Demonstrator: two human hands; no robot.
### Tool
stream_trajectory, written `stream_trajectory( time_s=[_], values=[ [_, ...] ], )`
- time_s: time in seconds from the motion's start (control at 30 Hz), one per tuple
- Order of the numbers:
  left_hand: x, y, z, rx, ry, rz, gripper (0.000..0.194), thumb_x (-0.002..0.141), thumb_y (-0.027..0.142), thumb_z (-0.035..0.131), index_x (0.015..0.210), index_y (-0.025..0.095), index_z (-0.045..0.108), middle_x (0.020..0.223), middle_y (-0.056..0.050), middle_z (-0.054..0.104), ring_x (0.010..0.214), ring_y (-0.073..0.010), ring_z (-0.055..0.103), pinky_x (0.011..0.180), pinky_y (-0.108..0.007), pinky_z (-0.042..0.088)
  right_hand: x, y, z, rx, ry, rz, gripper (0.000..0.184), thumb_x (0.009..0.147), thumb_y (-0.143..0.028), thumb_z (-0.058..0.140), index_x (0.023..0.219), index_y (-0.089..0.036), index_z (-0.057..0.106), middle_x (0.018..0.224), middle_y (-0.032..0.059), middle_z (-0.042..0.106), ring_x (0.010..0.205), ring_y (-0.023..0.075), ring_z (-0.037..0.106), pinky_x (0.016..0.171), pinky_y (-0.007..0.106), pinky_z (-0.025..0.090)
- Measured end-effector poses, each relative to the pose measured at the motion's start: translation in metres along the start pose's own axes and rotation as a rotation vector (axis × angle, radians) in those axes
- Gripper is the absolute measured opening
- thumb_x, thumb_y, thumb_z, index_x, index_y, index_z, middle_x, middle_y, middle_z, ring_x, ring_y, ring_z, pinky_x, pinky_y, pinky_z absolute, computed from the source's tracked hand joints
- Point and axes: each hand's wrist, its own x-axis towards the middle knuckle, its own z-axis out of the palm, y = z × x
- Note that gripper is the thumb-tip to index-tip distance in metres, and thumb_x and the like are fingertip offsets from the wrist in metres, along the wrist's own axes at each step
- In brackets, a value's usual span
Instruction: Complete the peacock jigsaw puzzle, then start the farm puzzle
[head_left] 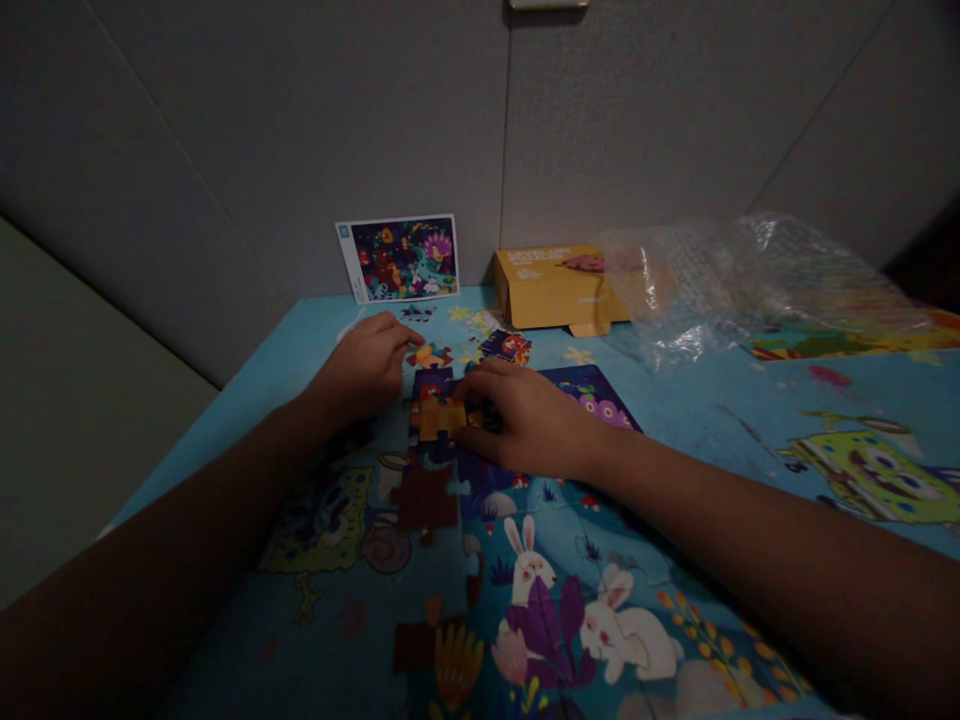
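Observation:
A partly assembled jigsaw puzzle (555, 530) with white rabbits, purple leaves and flowers lies on the blue table cover. My right hand (525, 415) bends over its upper left part, thumb and fingers closed around the edge of an orange-yellow puzzle piece (441, 418). To the left, my left hand (367, 365) is curled, its fingertips beside a loose orange puzzle piece (429, 356); what lies inside its fingers is hidden. Brown joined pieces (427, 497) run along the puzzle's left edge. Beyond my right hand lie dark and red loose pieces (506, 346).
A picture card (405, 258) leans against the grey wall at the back. Right of it stands a yellow box (559, 290), partly covered by clear plastic wrap (720, 280). A colourful sheet (847, 335) lies at the right. Cartoon figures are printed on the table cover (712, 400).

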Motion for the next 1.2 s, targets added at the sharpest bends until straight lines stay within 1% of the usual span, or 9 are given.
stream_trajectory(
  time_s=[0.2,0.37,0.5,0.57,0.67,0.73,0.8,0.93,1.2],
  values=[
    [0.001,0.000,-0.006,0.079,0.081,-0.145,0.030,0.085,0.029,0.045,0.096,0.016,0.069,0.094,-0.011,0.061,0.093,-0.0269,0.057,0.088,-0.041,0.046,0.000,0.000,0.001,0.008,0.002,-0.015,0.029,0.080,-0.032,0.064,0.102,-0.013,0.064,0.095,0.0094,0.059,0.087,0.0200,0.052,0.076,0.029,0.038],
    [-0.004,-0.007,-0.009,0.273,0.064,-0.128,0.035,0.087,0.044,0.046,0.081,0.017,0.067,0.078,-0.010,0.064,0.074,-0.0232,0.059,0.068,-0.034,0.047,0.000,0.001,0.001,0.002,0.010,-0.018,0.028,0.081,-0.032,0.063,0.101,-0.013,0.064,0.093,0.0088,0.058,0.085,0.0195,0.051,0.075,0.029,0.037],
    [-0.019,-0.015,-0.018,0.355,-0.172,-0.210,0.051,0.077,0.068,0.053,0.075,0.018,0.063,0.054,-0.005,0.057,0.048,-0.0195,0.053,0.049,-0.030,0.039,0.000,0.001,0.001,0.005,0.010,-0.022,0.029,0.081,-0.033,0.063,0.102,-0.013,0.064,0.094,0.0090,0.059,0.086,0.0194,0.052,0.075,0.029,0.038],
    [-0.026,-0.015,-0.027,0.278,-0.363,-0.218,0.058,0.066,0.074,0.061,0.084,0.019,0.064,0.058,-0.006,0.061,0.047,-0.0211,0.055,0.045,-0.029,0.038,0.000,0.002,0.001,0.004,0.010,-0.023,0.029,0.081,-0.033,0.062,0.103,-0.013,0.064,0.094,0.0093,0.059,0.086,0.0196,0.052,0.075,0.029,0.038],
    [-0.030,-0.012,-0.041,0.059,-0.603,-0.080,0.050,0.061,0.061,0.074,0.092,0.023,0.064,0.069,-0.004,0.067,0.054,-0.0210,0.060,0.046,-0.028,0.040,0.000,0.001,0.001,-0.001,0.008,-0.030,0.029,0.082,-0.032,0.062,0.103,-0.012,0.063,0.094,0.0094,0.059,0.087,0.0199,0.052,0.077,0.030,0.039],
    [-0.029,-0.011,-0.046,-0.017,-0.651,-0.012,0.034,0.063,0.048,0.076,0.085,0.025,0.065,0.064,0.000,0.066,0.052,-0.0184,0.059,0.045,-0.026,0.038,0.000,0.001,0.001,-0.003,0.005,-0.032,0.029,0.082,-0.032,0.062,0.102,-0.013,0.063,0.094,0.0094,0.059,0.087,0.0199,0.053,0.078,0.030,0.039],
    [-0.025,-0.011,-0.049,-0.045,-0.652,0.004,0.026,0.064,0.044,0.076,0.074,0.024,0.062,0.056,0.003,0.062,0.046,-0.0161,0.055,0.042,-0.024,0.033,0.000,0.000,0.001,-0.001,0.000,-0.028,0.028,0.082,-0.032,0.062,0.102,-0.013,0.063,0.094,0.0094,0.059,0.087,0.0198,0.053,0.078,0.030,0.040],
    [-0.018,-0.005,-0.045,-0.029,-0.574,-0.047,0.032,0.066,0.046,0.073,0.064,0.022,0.052,0.052,0.004,0.054,0.046,-0.0138,0.049,0.042,-0.024,0.029,0.000,-0.001,0.000,-0.017,-0.002,-0.019,0.028,0.082,-0.032,0.062,0.102,-0.012,0.063,0.093,0.0095,0.059,0.088,0.0203,0.053,0.077,0.030,0.040],
    [-0.011,0.012,-0.029,0.111,-0.306,0.041,0.014,0.080,0.031,0.053,0.073,0.019,0.051,0.076,-0.003,0.059,0.070,-0.0174,0.052,0.063,-0.029,0.038,0.000,0.001,0.001,-0.024,0.002,-0.022,0.026,0.082,-0.032,0.062,0.100,-0.012,0.064,0.093,0.0095,0.059,0.087,0.0203,0.053,0.076,0.030,0.039]
  ],
)
